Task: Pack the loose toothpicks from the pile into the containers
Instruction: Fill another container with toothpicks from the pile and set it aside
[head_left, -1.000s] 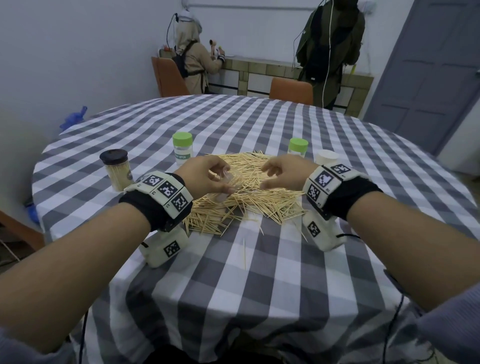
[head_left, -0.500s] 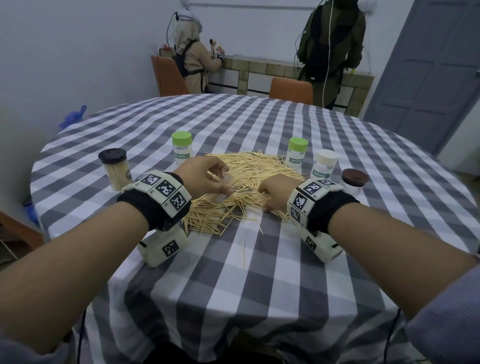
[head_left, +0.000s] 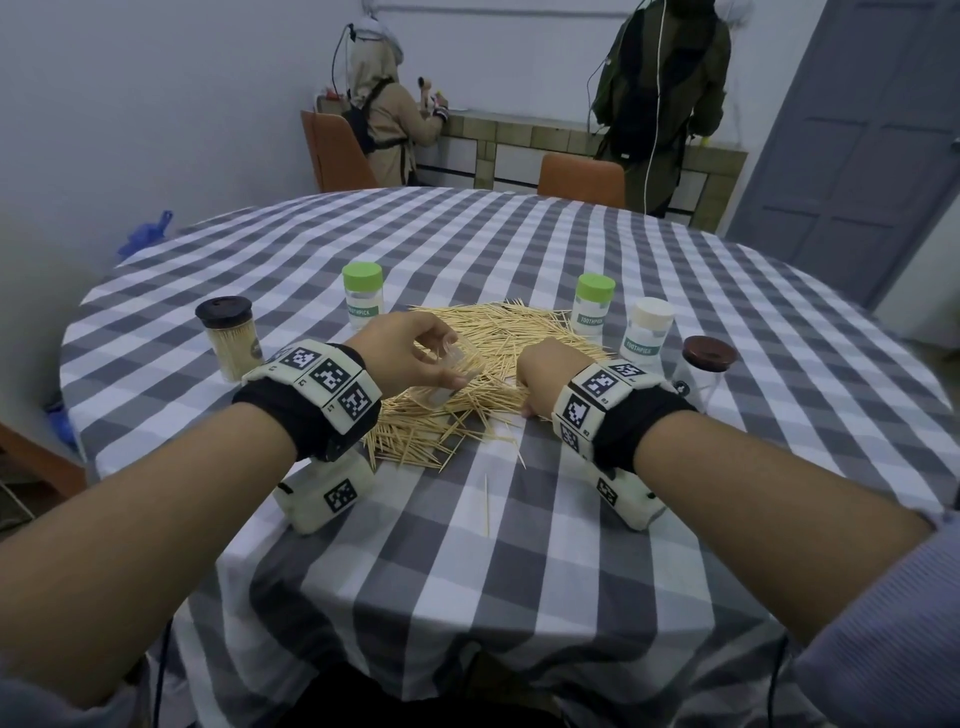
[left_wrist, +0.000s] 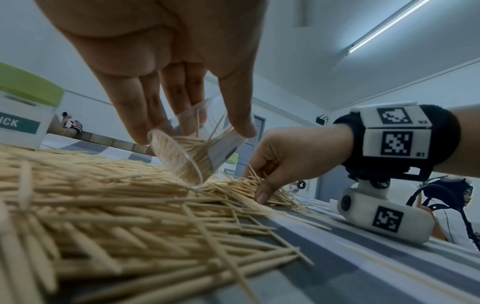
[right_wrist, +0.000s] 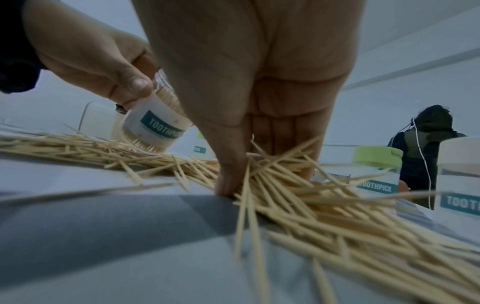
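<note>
A pile of loose toothpicks (head_left: 498, 343) lies mid-table on the checked cloth. My left hand (head_left: 410, 358) grips a clear, lidless toothpick container (head_left: 447, 387) and tilts it low over the pile's left side. The left wrist view shows toothpicks inside the container (left_wrist: 189, 156), whose base nearly touches the pile (left_wrist: 103, 205). My right hand (head_left: 545, 374) is down on the pile's front right edge. In the right wrist view the thumb and fingers of that right hand (right_wrist: 259, 102) close around a bunch of toothpicks (right_wrist: 275, 168) against the cloth.
Two green-lidded containers (head_left: 362, 293) (head_left: 592, 304) and a white-lidded one (head_left: 648, 332) stand behind the pile. Brown-lidded jars stand at the left (head_left: 228, 338) and right (head_left: 706, 364). A stray toothpick (head_left: 487, 504) lies nearer me. Two people stand at the back counter.
My right hand dropped from above the pile and drew toward me onto its front right edge, closing on toothpicks. The left hand with the container stayed almost still.
</note>
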